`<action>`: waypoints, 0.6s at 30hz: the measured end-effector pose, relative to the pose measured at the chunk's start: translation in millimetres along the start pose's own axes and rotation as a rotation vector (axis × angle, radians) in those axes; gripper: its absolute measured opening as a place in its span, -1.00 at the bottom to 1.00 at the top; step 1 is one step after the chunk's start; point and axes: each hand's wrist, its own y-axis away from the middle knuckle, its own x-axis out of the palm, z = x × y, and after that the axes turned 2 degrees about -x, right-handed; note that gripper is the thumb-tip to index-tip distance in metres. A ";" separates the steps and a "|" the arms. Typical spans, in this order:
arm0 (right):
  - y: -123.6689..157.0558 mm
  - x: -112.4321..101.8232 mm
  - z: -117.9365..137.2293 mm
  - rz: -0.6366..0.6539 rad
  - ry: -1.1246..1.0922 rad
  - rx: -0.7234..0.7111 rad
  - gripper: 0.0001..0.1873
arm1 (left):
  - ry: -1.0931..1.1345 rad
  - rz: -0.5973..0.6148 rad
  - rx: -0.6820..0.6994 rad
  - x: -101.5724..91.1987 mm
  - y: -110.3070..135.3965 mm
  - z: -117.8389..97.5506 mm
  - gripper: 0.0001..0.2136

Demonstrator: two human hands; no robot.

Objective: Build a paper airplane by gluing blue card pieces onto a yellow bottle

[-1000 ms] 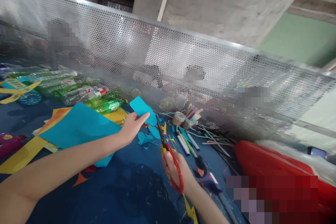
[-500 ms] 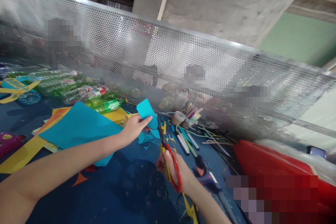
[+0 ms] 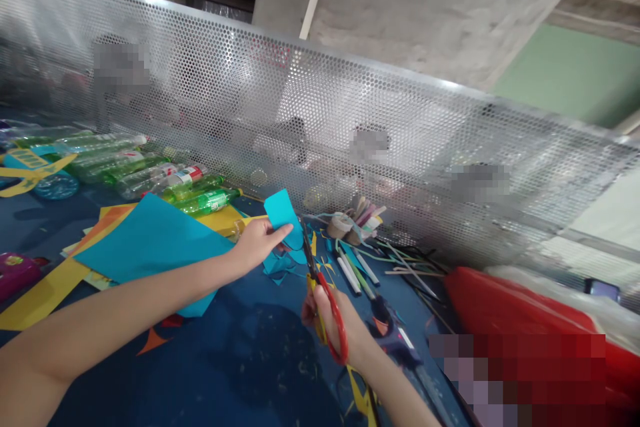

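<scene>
A blue paper cutout (image 3: 281, 210) is pinched in the closed grip of the left hand (image 3: 257, 242), above blue scraps (image 3: 275, 267) on the tabletop (image 3: 250, 360). Scissors (image 3: 322, 278) are held by the right hand (image 3: 345, 323), its grip curled round the handles, the blades (image 3: 308, 247) set at the cutout's edge. A larger blue sheet (image 3: 150, 240) is partly covered by the left forearm (image 3: 165, 303).

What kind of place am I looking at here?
Probably a craft workspace, judging by the scissors in the right hand, the large blue paper sheet and the plastic bottles on the table.
</scene>
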 end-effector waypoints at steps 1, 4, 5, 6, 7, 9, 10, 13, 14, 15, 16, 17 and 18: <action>0.0 0.4 -0.6 -0.010 -0.001 0.017 -0.35 | -0.010 0.002 -0.002 -0.1 -0.4 0.8 -0.71; 0.5 2.8 -0.5 -0.049 -0.092 0.105 -0.39 | -0.029 0.003 -0.007 -0.5 -1.2 3.3 -0.71; 0.8 3.8 0.0 -0.060 -0.128 0.132 -0.40 | -0.028 0.004 -0.007 -0.7 -1.4 3.8 -0.71; 1.0 4.9 0.5 -0.063 -0.154 0.150 -0.41 | -0.028 0.005 -0.006 -0.9 -1.5 4.1 -0.71; 1.2 5.9 1.0 -0.061 -0.167 0.160 -0.41 | -0.031 0.006 -0.006 -1.1 -1.5 4.1 -0.71; 1.5 7.6 1.3 -0.062 -0.176 0.168 -0.42 | -0.041 0.006 -0.012 -1.3 -1.5 3.7 -0.70; 1.5 8.3 1.1 -0.062 -0.178 0.172 -0.42 | -0.042 0.007 -0.017 -1.4 -1.5 3.5 -0.70; 1.0 9.4 -0.8 -0.077 -0.174 0.183 -0.42 | -0.035 0.016 -0.024 -1.4 -1.9 3.6 -0.70; 0.7 9.5 -1.6 -0.077 -0.170 0.183 -0.41 | -0.032 0.018 -0.023 -1.4 -2.1 4.0 -0.70; 0.5 9.4 -2.4 -0.073 -0.168 0.183 -0.41 | -0.028 0.019 -0.023 -1.3 -2.2 4.5 -0.70; 0.2 9.3 -3.3 -0.069 -0.167 0.182 -0.41 | -0.026 0.019 -0.024 -1.2 -2.3 5.2 -0.70; 0.0 9.2 -4.1 -0.066 -0.167 0.183 -0.42 | -0.023 0.017 -0.025 -1.0 -2.4 5.8 -0.69; -0.2 9.3 -4.8 -0.066 -0.166 0.185 -0.42 | -0.020 0.015 -0.027 -1.0 -2.4 6.3 -0.69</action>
